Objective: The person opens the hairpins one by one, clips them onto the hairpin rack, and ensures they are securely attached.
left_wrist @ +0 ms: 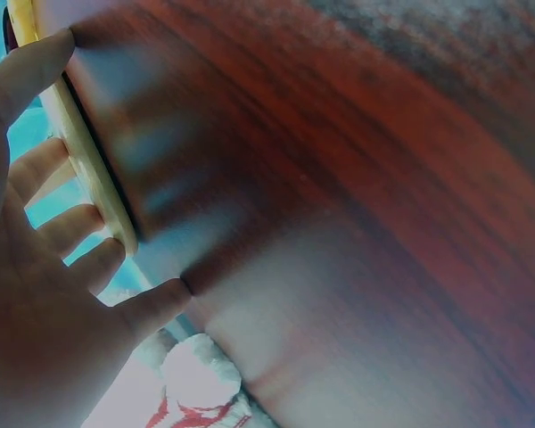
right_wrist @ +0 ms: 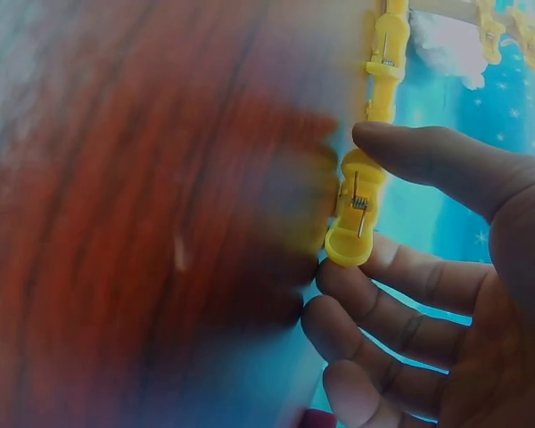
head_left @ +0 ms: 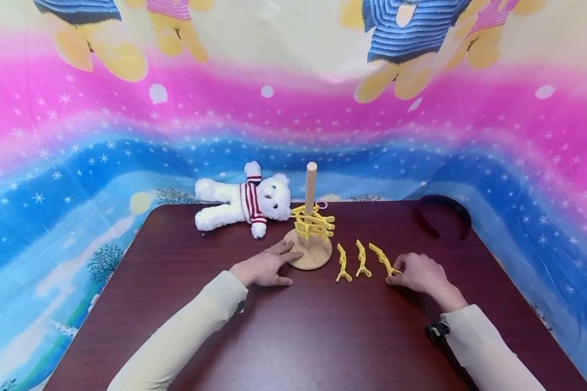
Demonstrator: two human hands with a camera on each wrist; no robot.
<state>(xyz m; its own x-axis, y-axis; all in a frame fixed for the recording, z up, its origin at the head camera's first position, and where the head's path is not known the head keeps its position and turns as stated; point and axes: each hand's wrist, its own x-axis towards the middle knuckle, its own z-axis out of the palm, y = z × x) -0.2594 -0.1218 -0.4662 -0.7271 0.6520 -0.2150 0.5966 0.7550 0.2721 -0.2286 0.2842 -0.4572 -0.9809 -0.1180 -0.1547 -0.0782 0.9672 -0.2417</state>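
Note:
My left hand [head_left: 269, 266] lies with fingers spread, its fingertips on the left edge of the round base of a wooden stand [head_left: 318, 259]. Several yellow alligator hair clips [head_left: 315, 228] hang around the stand's upright post. To the right, three more yellow clips lie in a row on the table. My right hand [head_left: 419, 273] pinches the handle end of the rightmost hair clip [head_left: 380, 255] between thumb and fingers. In the right wrist view a small metal spring shows on this hair clip [right_wrist: 357, 209]. The middle clip [head_left: 362, 258] and the left clip [head_left: 342, 263] lie beside it.
A white teddy bear [head_left: 249, 201] in a striped shirt lies behind the left hand, its head near the stand. A dark red headband [head_left: 442, 203] is at the back right. Behind the brown table [head_left: 298, 336] hangs a printed cloth [head_left: 293, 119].

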